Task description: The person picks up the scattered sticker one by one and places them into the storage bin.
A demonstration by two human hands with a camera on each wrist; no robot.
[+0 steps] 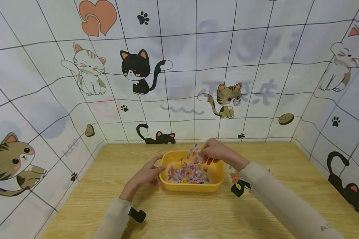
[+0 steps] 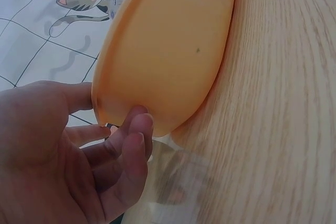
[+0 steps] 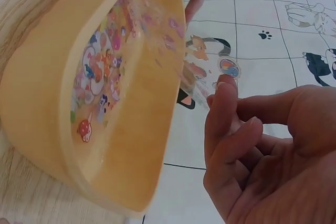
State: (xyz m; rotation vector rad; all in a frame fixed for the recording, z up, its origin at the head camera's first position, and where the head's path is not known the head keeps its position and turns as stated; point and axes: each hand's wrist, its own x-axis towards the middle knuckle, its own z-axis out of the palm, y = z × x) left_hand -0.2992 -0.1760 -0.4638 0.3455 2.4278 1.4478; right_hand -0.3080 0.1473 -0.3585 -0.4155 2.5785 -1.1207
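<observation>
A yellow plastic basin (image 1: 191, 188) stands on the table, with many small colourful stickers (image 1: 189, 174) inside it. My left hand (image 1: 148, 172) holds the basin's left end, thumb at the rim and the other fingers bent against the outside, as the left wrist view shows. Over the basin's back right part, my right hand (image 1: 212, 151) pinches the edge of a clear sticker sheet (image 1: 194, 154) between thumb and fingertips. That sheet slants down into the basin, its lower end among the other stickers. In the right wrist view a round blue-and-orange sticker (image 3: 229, 67) shows at the fingertips.
Under the right forearm, more colourful pieces (image 1: 234, 177) lie on the wooden table (image 1: 179, 215), partly hidden by the wrist camera. A cloth or sheet with cat drawings (image 1: 182, 66) rises right behind the table and along both sides.
</observation>
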